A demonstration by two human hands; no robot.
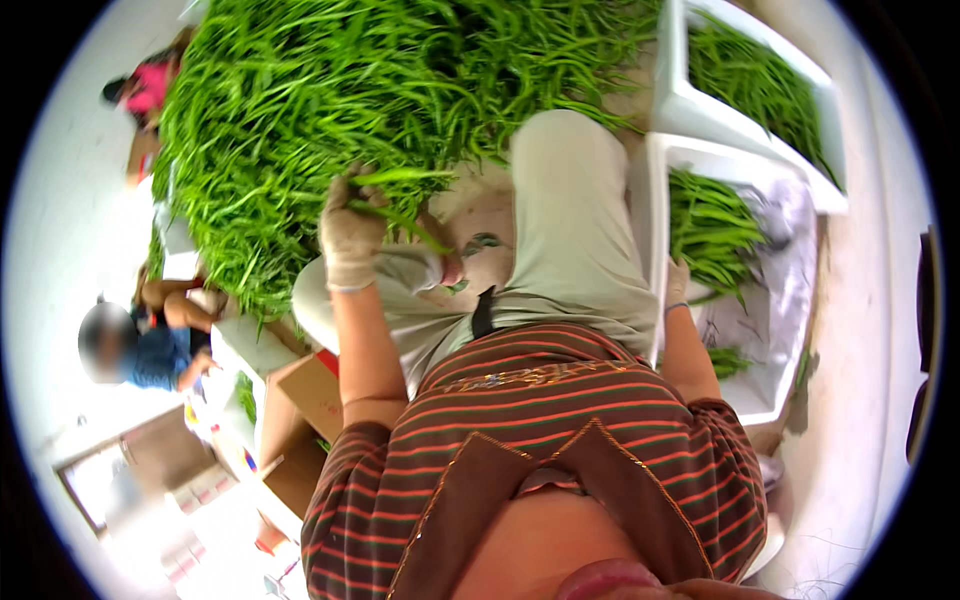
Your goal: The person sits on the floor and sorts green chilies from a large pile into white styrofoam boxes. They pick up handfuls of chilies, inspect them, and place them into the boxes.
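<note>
My left hand [352, 232], in a pale glove, is raised at the edge of a big heap of long green chili peppers [330, 90]. Its fingers are closed round a few green chili peppers [412, 175], whose tips stick out to the right over my knee. To my right stands a white foam box [655, 215] with a bundle of green chili peppers [712, 225] lying in it. My right hand [678, 282], also gloved, reaches inside this box by its near wall, beside the bundle. Its fingers are mostly hidden, so their grip does not show.
A second white foam box [675, 85] with green chili peppers stands beyond the first. A pale liner [790, 240] lies inside the nearer box. At left are cardboard boxes [310, 395] and two people, one in blue [160, 355], one in pink [153, 85].
</note>
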